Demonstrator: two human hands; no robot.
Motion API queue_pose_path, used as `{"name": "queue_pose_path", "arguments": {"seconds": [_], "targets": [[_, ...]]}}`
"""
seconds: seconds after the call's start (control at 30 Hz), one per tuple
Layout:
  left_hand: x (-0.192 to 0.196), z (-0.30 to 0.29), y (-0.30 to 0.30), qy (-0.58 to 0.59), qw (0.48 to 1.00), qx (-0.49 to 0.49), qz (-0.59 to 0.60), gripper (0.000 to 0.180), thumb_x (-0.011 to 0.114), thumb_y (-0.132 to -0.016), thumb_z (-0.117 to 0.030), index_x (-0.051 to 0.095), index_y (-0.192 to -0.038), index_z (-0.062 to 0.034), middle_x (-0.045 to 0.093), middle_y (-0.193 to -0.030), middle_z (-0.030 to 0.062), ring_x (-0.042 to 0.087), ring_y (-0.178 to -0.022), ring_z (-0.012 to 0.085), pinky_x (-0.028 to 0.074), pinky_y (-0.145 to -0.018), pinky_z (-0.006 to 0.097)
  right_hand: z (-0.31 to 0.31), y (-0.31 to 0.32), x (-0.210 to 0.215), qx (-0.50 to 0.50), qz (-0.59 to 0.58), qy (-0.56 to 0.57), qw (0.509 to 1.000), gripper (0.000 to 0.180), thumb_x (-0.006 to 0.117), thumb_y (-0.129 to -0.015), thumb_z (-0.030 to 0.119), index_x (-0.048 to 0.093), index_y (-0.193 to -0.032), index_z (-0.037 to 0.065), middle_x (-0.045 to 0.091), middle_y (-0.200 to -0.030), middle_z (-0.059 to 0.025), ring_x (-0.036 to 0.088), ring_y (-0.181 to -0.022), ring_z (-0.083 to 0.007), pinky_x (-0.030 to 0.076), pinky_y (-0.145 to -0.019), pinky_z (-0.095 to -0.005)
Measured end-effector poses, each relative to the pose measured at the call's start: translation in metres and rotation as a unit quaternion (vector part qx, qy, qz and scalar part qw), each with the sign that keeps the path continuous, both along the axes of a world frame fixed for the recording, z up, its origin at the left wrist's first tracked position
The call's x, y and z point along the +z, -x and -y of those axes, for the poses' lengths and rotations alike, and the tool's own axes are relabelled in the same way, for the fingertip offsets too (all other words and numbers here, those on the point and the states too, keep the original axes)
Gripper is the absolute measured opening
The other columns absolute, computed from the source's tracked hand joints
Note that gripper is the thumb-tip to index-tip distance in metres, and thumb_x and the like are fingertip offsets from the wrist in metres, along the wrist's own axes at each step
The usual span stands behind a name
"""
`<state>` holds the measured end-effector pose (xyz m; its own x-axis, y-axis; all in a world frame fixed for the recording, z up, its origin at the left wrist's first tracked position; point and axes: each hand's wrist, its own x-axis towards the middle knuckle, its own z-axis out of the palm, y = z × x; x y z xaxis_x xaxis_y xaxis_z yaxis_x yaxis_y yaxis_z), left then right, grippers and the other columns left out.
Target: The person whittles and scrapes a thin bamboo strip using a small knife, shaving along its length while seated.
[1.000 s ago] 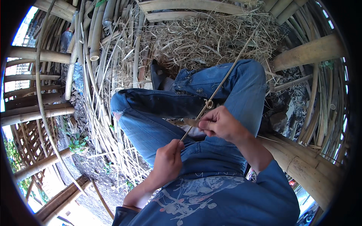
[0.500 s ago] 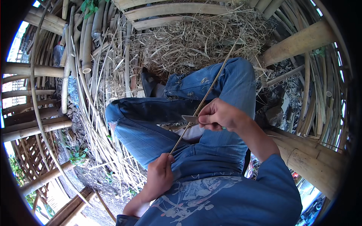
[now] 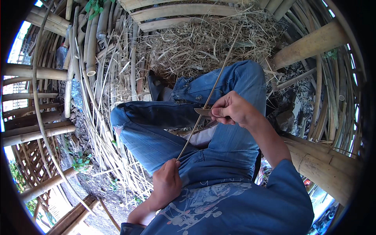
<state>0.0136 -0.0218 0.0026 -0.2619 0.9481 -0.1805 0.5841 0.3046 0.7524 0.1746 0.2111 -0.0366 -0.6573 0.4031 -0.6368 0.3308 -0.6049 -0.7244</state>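
A long, thin bamboo strip (image 3: 219, 80) slants across my lap, from near my waist up over my raised thigh to the shavings. My left hand (image 3: 167, 180) is closed around its near end, close to my belly. Farther up, my right hand (image 3: 230, 109) grips a small knife (image 3: 202, 112), its short blade lying across the strip. The handle is mostly hidden in my fingers. My bent legs in blue jeans (image 3: 152, 129) lie under the strip.
A heap of curly bamboo shavings (image 3: 188, 51) lies beyond my legs, before a slatted bamboo bench (image 3: 188, 12). Pale split strips (image 3: 113, 156) are strewn at the left. Thick bamboo poles (image 3: 313, 45) stand at the right, and another (image 3: 321, 168) lies close by my right arm.
My right hand and the knife have moved a little up and away along the strip. The strip's far end has shifted slightly left. My left hand stays nearly in place.
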Motion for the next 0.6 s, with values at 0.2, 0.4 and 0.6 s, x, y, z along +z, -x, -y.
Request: {"name": "queue_pose_path", "arguments": {"seconds": [0.2,0.4,0.6], "targets": [[-0.002,0.001,0.003,-0.016,1.000,0.001,-0.008,0.006,0.051,-0.086,0.002,0.051,-0.080,-0.0001,0.051,-0.063,0.0168,0.054,-0.052,0.0350,0.041,-0.046,0.040,-0.002,0.003,0.016,-0.028,0.031,-0.070,0.997,0.015,0.057,-0.085,0.001,0.064,-0.078,-0.009,0.058,-0.058,-0.0090,0.047,-0.046,-0.0070,0.032,-0.039,-0.0212],[-0.002,0.018,0.005,0.009,1.000,-0.005,-0.026,0.006,0.052,-0.085,0.001,0.052,-0.079,-0.0004,0.052,-0.062,0.0173,0.053,-0.050,0.0356,0.040,-0.044,0.041,-0.048,-0.027,-0.008,-0.167,0.081,-0.119,0.975,0.011,0.054,-0.084,0.000,0.059,-0.076,-0.006,0.051,-0.051,-0.0057,0.038,-0.037,-0.0069,0.024,-0.032,-0.0215],[0.002,0.022,0.008,0.029,0.999,-0.005,-0.019,0.006,0.052,-0.084,0.001,0.052,-0.079,-0.0001,0.053,-0.062,0.0179,0.054,-0.049,0.0365,0.040,-0.043,0.041,-0.062,-0.035,-0.006,-0.168,0.077,-0.111,0.977,0.009,0.054,-0.081,0.000,0.056,-0.075,-0.005,0.052,-0.055,-0.0059,0.038,-0.037,-0.0072,0.023,-0.032,-0.0212]]}}
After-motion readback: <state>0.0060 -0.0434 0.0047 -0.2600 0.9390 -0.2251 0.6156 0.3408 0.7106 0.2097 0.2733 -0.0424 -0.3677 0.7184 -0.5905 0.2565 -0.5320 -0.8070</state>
